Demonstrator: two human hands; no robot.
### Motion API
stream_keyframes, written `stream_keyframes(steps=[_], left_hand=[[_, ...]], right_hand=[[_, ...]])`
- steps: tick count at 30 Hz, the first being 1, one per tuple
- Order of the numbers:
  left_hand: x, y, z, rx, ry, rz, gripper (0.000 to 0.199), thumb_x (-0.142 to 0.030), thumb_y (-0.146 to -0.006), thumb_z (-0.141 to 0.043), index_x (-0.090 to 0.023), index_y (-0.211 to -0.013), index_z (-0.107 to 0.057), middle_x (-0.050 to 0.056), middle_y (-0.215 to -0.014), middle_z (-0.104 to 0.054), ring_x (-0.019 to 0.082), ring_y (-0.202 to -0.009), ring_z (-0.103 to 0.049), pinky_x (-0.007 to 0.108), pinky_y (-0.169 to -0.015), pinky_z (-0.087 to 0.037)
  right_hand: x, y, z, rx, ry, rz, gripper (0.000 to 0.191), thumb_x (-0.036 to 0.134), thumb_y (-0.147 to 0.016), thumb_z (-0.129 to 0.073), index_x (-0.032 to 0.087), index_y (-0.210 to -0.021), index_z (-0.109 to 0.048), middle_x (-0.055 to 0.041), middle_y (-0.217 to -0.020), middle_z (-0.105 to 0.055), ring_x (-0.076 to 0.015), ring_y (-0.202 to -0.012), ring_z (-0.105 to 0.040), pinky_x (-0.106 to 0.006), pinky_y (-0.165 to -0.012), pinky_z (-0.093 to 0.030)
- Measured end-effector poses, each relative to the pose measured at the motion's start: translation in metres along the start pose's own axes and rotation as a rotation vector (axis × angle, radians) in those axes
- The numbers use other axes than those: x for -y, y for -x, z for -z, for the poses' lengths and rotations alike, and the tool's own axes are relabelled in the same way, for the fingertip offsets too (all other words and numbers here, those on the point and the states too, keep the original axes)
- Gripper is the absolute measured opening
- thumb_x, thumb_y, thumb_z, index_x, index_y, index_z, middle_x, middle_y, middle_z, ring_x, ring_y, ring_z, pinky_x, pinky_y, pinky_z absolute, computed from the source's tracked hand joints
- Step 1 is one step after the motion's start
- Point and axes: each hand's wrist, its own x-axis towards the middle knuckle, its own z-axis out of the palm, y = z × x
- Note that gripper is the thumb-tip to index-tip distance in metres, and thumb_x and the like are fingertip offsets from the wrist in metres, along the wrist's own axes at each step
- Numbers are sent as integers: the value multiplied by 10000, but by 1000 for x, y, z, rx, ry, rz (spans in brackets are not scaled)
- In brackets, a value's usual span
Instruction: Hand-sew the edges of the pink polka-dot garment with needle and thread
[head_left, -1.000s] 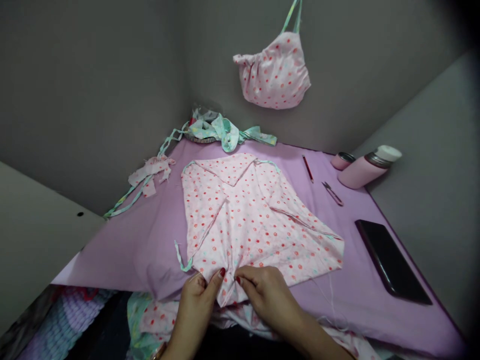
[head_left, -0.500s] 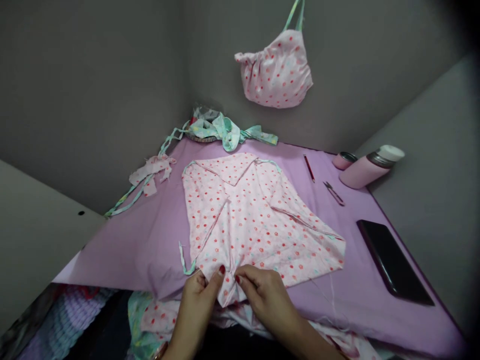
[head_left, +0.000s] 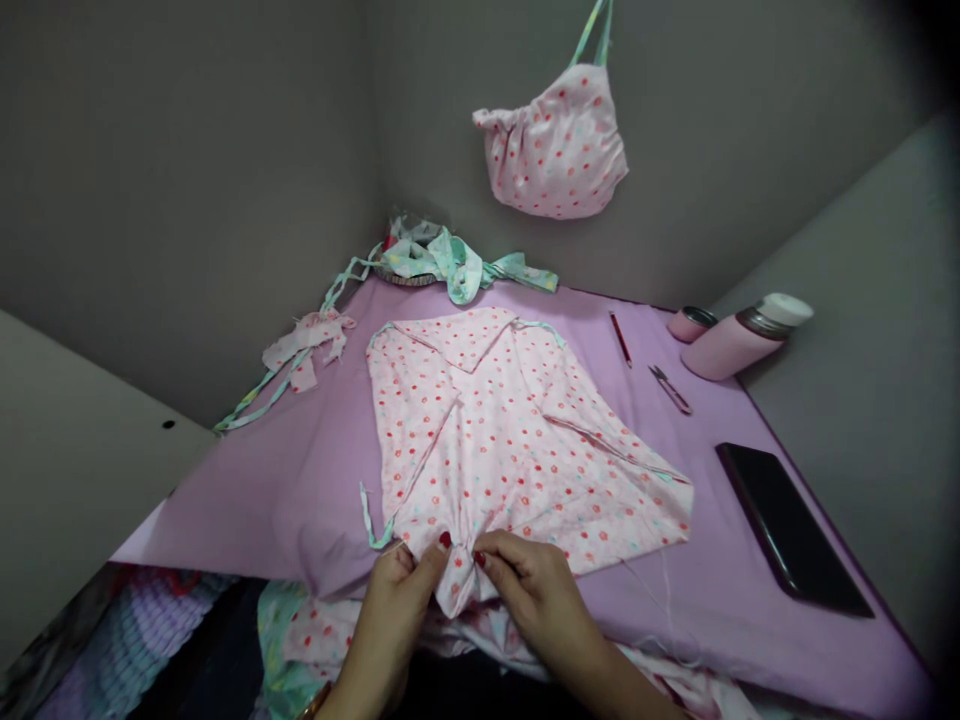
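- Both of my hands are closed on the near part of a pale pink, red-dotted fabric piece (head_left: 510, 440), bunching it into folds.
- My left hand (head_left: 397, 595) pinches it between thumb and fingers; my right hand (head_left: 536, 590) pinches it just beside, leaving a narrow gap between the two.
- The fabric lies across the middle of a purple cloth-covered surface (head_left: 322, 480), its bunched part at the near edge, a folded-over flap toward the far edge.
- Thin mint-green binding (head_left: 367, 520) trails at its left side, near my left hand.
- Toward the right edge lie a slim dark red pencil (head_left: 621, 340), small thread snips (head_left: 670, 390) and a flat black rectangular object (head_left: 793, 530).
- Near the far right corner are a pink bottle with a white cap (head_left: 724, 345) and a small pink container (head_left: 691, 322).
- Mint-green fabric strips (head_left: 465, 270) heap along the far edge.
- Above that edge hangs a gathered pink dotted pouch (head_left: 559, 150).
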Motion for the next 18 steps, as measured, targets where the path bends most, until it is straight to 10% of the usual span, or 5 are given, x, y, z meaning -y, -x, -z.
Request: stream_keyframes(steps=[18], left_hand=[[5, -2, 2, -5, -34, -25, 307, -423, -673, -661, -143, -611, -553, -24, -522, -547, 108, -476, -478, 206, -464, -380]], right_hand=[[3, -2, 0, 20, 74, -43, 184, 214, -875, -428, 188, -777, -582, 12, -689, -611, -116, -641, -564, -190, -598, -374]])
